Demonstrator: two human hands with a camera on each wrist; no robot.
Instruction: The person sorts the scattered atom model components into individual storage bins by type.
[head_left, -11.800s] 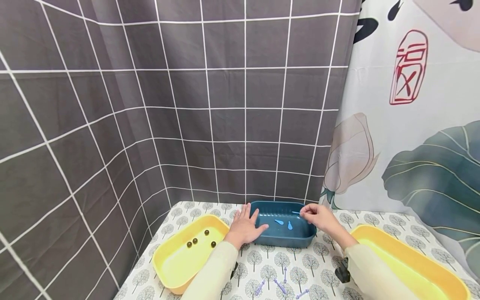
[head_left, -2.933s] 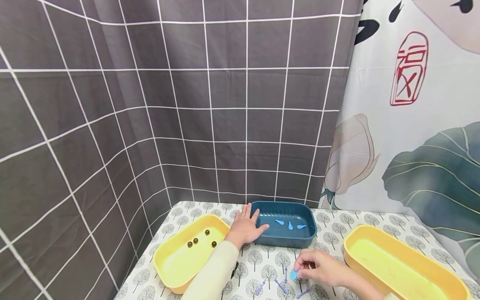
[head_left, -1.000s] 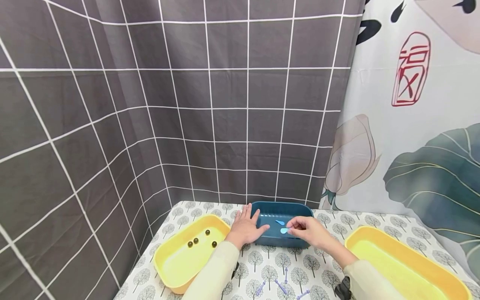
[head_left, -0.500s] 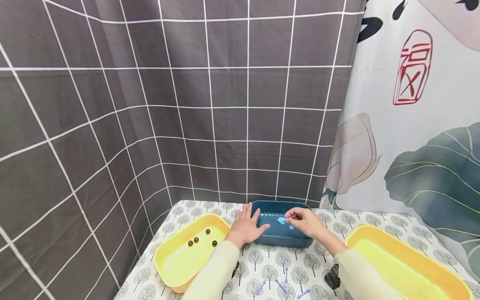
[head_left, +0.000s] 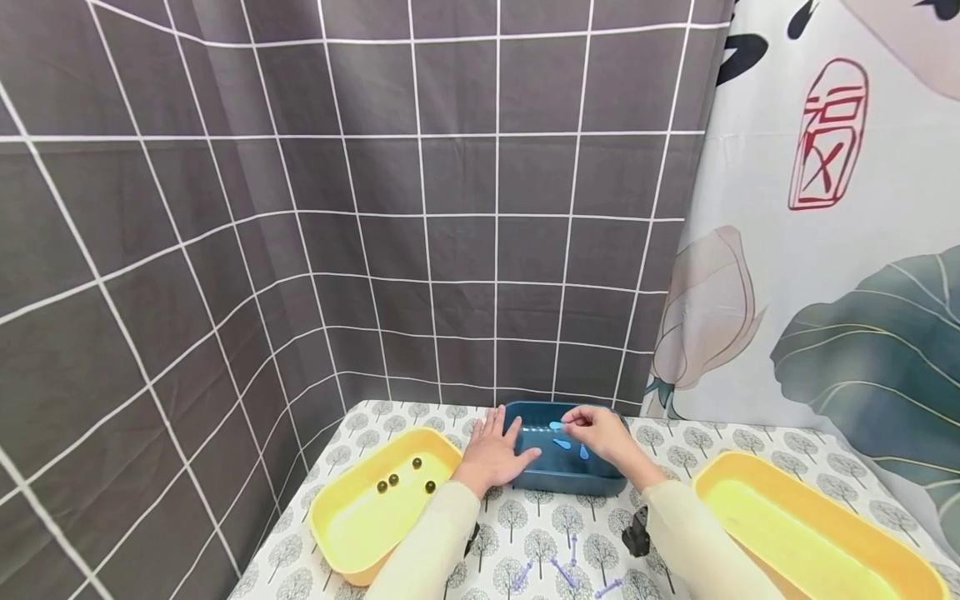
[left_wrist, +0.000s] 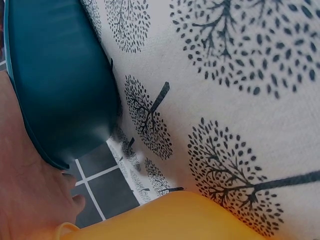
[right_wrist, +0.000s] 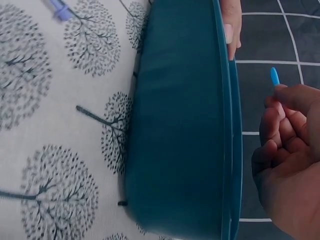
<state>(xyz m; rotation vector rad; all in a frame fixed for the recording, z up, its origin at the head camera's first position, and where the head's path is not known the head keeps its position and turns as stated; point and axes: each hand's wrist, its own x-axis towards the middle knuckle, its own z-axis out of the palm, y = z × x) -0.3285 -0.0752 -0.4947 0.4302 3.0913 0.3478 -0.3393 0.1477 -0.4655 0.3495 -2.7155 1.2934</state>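
We have our right hand (head_left: 600,437) over the far left part of the dark teal rectangular plastic basin (head_left: 542,482), with the thumb and forefinger pinching a small light-blue teardrop-shaped plastic piece (head_left: 556,426); the right wrist view shows the tip of it poking up above the curled fingers (right_wrist: 280,120), just past the basin's rim. Our left hand (head_left: 491,455) lies flat with fingers spread, its palm on the white tree-patterned tablecloth (head_left: 540,533) and its thumb laid against the basin's near left corner, which steadies the basin. Two more light-blue pieces (head_left: 572,447) lie on the basin floor just beside our fingers. To do this step well, we judge it best to lower the pinch close to the basin floor before letting go, since so light a piece could bounce or skid off the slick plastic if dropped from height. We should open only the thumb and forefinger and lift straight up, so that our knuckles do not sweep the pieces already lying there. We keep the left hand pressed where it is, so the basin cannot slide across the cloth. A few pale purple stick-like pieces (head_left: 558,572) lie on the cloth near us, between the yellow plastic tray holding dark round beads (head_left: 352,533) and the other yellow tray (head_left: 825,533).
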